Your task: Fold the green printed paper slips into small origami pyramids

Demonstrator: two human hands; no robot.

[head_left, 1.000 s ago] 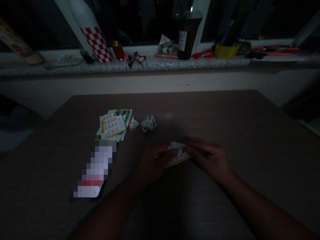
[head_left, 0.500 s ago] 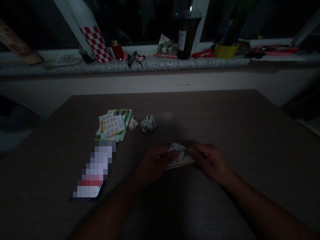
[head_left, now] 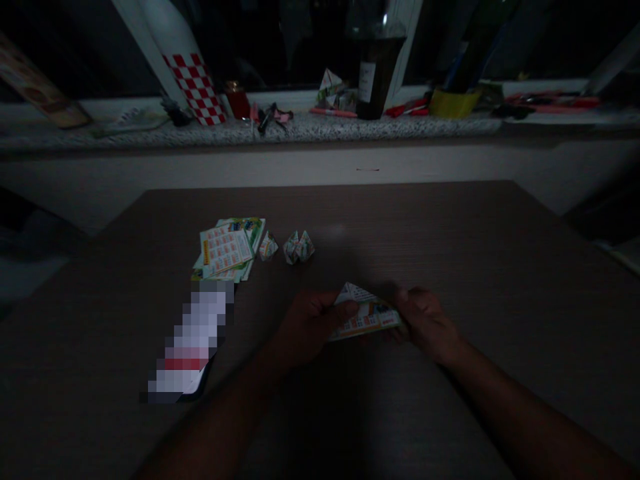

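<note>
A printed sheet of paper (head_left: 367,317), folded to a peak at its top left, is held just above the table between my hands. My left hand (head_left: 315,327) pinches its left side, thumb lying across the front. At the right edge, my right hand (head_left: 425,320) has its thumb and fingers closed on the paper's corner; its fingertips are partly hidden and dim. Beyond my hands sit small folded paper pieces: a single one (head_left: 269,246) and a joined pair (head_left: 299,247). Left of them lies a loose stack of printed cards (head_left: 227,250).
A phone (head_left: 193,347) with a blurred-out screen lies on the table (head_left: 500,267) left of my hands. On the granite windowsill (head_left: 300,130) stand a red-checkered bottle (head_left: 195,87), a dark bottle (head_left: 375,80), a yellow holder (head_left: 453,103) and several small items.
My right hand has slid outward to the right along the paper, uncovering more of its printed front. My left hand keeps its pinch in the same place.
</note>
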